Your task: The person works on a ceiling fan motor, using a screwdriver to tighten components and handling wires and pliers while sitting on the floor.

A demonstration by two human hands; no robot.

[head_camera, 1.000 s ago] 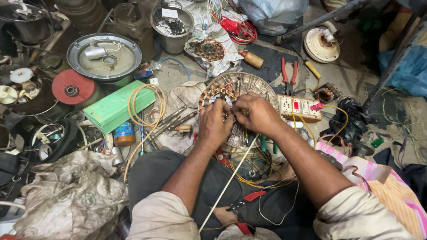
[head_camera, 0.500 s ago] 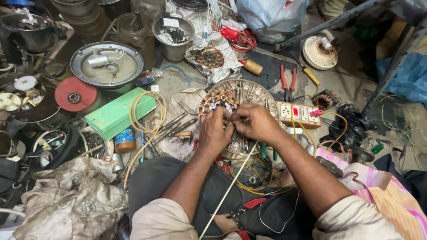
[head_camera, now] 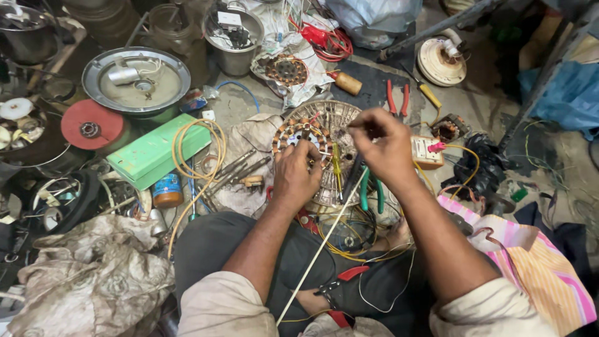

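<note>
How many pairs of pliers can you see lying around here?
3: red-handled pliers beyond the right hand, green-handled pliers beneath it, red-handled cutters on the lap. Clutter may hide more.

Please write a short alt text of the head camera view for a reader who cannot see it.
Seen from above, a seated person works on a round copper-wound motor stator: the left hand rests on it and the right hand is raised beside it, fingers pinched. Around it lie a green box, red-handled pliers and a round metal pan.
</note>
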